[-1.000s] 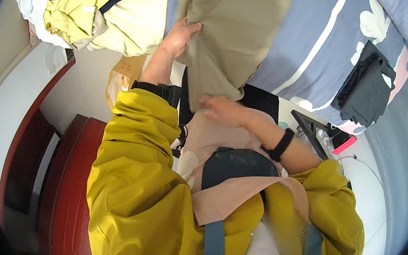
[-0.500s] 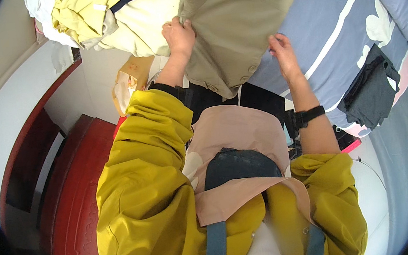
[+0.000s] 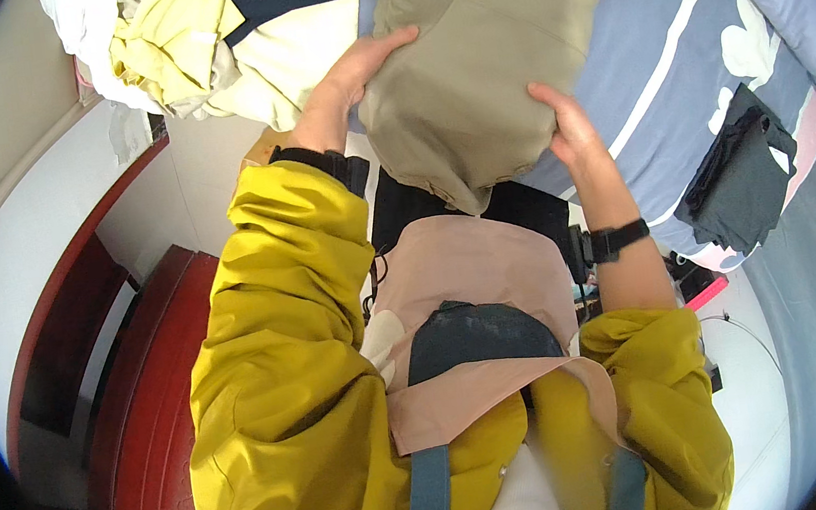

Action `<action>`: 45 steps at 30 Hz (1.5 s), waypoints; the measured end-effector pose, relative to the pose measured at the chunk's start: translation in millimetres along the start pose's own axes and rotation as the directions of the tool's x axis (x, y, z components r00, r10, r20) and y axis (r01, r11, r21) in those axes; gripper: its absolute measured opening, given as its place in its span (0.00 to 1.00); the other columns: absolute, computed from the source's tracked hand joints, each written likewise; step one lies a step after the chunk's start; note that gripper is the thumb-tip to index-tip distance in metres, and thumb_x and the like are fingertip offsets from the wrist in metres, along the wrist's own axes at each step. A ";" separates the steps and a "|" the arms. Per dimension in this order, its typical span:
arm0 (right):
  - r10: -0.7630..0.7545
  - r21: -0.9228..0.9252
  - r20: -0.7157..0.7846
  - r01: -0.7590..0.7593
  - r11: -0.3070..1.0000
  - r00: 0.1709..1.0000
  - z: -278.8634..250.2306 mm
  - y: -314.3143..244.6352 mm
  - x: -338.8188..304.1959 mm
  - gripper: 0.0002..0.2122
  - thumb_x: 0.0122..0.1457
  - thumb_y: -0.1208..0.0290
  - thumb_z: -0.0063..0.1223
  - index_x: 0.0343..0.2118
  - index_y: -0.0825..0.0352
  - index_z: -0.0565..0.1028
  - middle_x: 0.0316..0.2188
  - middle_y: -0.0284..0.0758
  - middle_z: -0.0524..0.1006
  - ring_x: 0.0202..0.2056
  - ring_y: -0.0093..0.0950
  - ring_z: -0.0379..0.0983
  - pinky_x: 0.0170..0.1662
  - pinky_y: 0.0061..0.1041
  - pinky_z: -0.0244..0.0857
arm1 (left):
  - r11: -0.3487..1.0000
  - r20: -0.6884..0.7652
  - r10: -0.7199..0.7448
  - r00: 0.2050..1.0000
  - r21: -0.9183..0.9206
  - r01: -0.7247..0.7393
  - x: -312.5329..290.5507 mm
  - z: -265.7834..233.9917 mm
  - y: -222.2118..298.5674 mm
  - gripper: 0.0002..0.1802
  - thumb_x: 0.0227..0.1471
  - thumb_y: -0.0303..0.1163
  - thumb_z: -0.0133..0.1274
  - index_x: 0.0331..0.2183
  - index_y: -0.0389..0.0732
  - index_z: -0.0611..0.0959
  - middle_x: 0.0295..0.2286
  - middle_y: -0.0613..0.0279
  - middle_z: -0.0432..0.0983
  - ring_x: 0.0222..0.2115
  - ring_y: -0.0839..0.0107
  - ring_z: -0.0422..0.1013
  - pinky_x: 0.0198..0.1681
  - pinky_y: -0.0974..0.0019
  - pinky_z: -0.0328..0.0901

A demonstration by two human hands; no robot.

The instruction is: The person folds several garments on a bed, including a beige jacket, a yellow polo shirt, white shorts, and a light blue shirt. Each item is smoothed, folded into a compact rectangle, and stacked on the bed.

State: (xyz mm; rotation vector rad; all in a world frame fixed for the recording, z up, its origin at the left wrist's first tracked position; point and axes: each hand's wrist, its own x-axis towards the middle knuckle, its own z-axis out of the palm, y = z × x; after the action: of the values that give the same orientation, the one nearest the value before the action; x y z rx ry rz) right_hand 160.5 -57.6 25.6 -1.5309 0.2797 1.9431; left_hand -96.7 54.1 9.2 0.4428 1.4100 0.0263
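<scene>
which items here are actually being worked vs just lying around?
In hand:
- khaki garment, held at its edges by left hand and right hand

Lying about:
- pile of pale yellow and white clothes
- folded dark garment on the blue striped bedsheet
- red wooden furniture

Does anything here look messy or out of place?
Yes. Behind the khaki garment held between the left hand and right hand, a heap of clothes lies jumbled, unfolded. A dark garment sits crumpled on the striped bedding.
</scene>
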 end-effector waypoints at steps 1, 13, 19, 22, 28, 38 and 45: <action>-0.024 -0.045 0.008 0.024 0.999 1.000 2.1 -7.2 -9.8 0.25 0.49 0.70 0.56 0.49 0.72 0.63 0.46 0.40 0.67 0.48 0.32 0.64 0.52 0.31 0.58 | 1.000 0.051 -0.027 0.998 -0.009 0.028 -10.8 1.6 4.9 0.37 0.41 0.50 0.57 0.46 0.29 0.70 0.41 0.49 0.71 0.42 0.65 0.69 0.45 0.66 0.63; -0.704 -0.314 0.025 0.674 0.668 0.710 61.8 -153.7 -187.4 0.27 0.54 0.62 0.51 0.53 0.73 0.59 0.49 0.40 0.66 0.50 0.29 0.63 0.52 0.26 0.56 | 0.806 0.064 0.576 0.815 0.122 -0.579 -165.1 40.8 172.9 0.24 0.48 0.46 0.52 0.38 0.35 0.77 0.31 0.59 0.76 0.30 0.75 0.73 0.33 0.73 0.67; -0.597 -0.238 -0.115 0.562 0.792 0.794 15.8 -111.7 -134.0 0.34 0.55 0.49 0.46 0.56 0.72 0.55 0.56 0.40 0.58 0.56 0.29 0.53 0.58 0.30 0.46 | 0.638 0.020 0.705 0.709 0.418 -0.647 -129.1 45.9 128.6 0.21 0.43 0.43 0.55 0.34 0.36 0.79 0.24 0.61 0.75 0.23 0.77 0.68 0.27 0.73 0.64; -0.353 -0.368 -0.120 0.289 0.884 0.928 -29.0 -46.4 -70.0 0.39 0.53 0.43 0.45 0.54 0.77 0.56 0.55 0.42 0.59 0.56 0.31 0.54 0.57 0.28 0.45 | 0.794 -0.020 0.486 0.874 0.429 -0.432 -61.4 38.9 48.6 0.24 0.43 0.44 0.55 0.38 0.34 0.77 0.28 0.54 0.76 0.28 0.68 0.72 0.33 0.66 0.65; -0.061 -0.408 -0.274 -0.058 0.911 0.960 -81.5 66.9 -11.8 0.34 0.49 0.46 0.50 0.50 0.74 0.65 0.47 0.41 0.69 0.47 0.32 0.64 0.49 0.26 0.55 | 0.755 -0.070 0.271 0.960 0.634 -0.167 9.7 27.5 -103.4 0.31 0.41 0.48 0.54 0.38 0.27 0.76 0.33 0.38 0.73 0.36 0.48 0.70 0.38 0.58 0.65; -0.258 -0.432 -0.220 0.143 0.891 0.941 -83.4 30.4 15.0 0.31 0.43 0.64 0.61 0.48 0.74 0.62 0.47 0.44 0.66 0.46 0.33 0.65 0.49 0.28 0.58 | 0.814 -0.256 0.287 0.923 0.574 -0.093 9.3 37.6 -115.6 0.36 0.37 0.44 0.57 0.40 0.24 0.67 0.37 0.36 0.68 0.41 0.47 0.66 0.44 0.58 0.61; 0.068 -0.121 0.021 -0.065 0.991 0.997 -66.7 -0.8 -5.8 0.29 0.46 0.68 0.58 0.50 0.75 0.60 0.46 0.41 0.68 0.45 0.33 0.66 0.50 0.29 0.58 | 0.845 -0.463 0.409 0.786 0.518 -0.134 12.5 45.5 -122.0 0.36 0.35 0.41 0.59 0.41 0.28 0.62 0.40 0.43 0.61 0.40 0.57 0.63 0.46 0.62 0.58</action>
State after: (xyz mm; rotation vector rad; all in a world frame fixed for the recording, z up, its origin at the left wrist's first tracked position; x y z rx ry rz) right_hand 214.6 -94.4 11.3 -1.5906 0.2087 2.0625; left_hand -80.6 -67.3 -36.7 1.1202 1.9286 0.0688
